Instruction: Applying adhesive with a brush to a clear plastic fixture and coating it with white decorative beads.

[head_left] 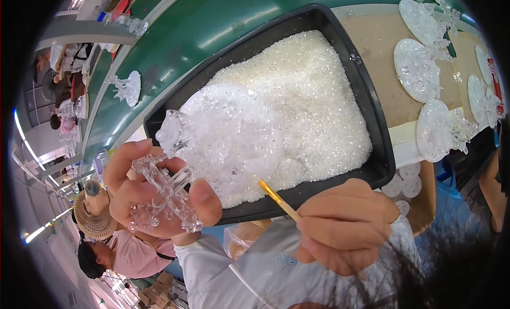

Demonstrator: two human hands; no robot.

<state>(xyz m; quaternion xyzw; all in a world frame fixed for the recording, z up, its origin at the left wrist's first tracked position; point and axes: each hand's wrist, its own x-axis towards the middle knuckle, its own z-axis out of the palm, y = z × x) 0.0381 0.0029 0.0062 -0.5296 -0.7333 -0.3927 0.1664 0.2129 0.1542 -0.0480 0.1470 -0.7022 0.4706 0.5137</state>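
Over black tray [366, 91], L hand [154, 195] grips clear ornament [212, 133], R [345, 226] pinches brush [279, 200].

Landmark is the tray [372, 112]: it sits on the belt [175, 32] and the beads [303, 102] lie in it. My left hand [154, 195] is at the tray's near-left corner, gripping the crystal piece [175, 165] whose disc hangs over the beads; my right hand [345, 226] is just in front of the tray's near edge, with the brush [279, 200] tip reaching onto that edge. Right of the tray, finished pieces [419, 70] lie on the table [377, 48]; left of it, another piece [127, 87] on the belt.
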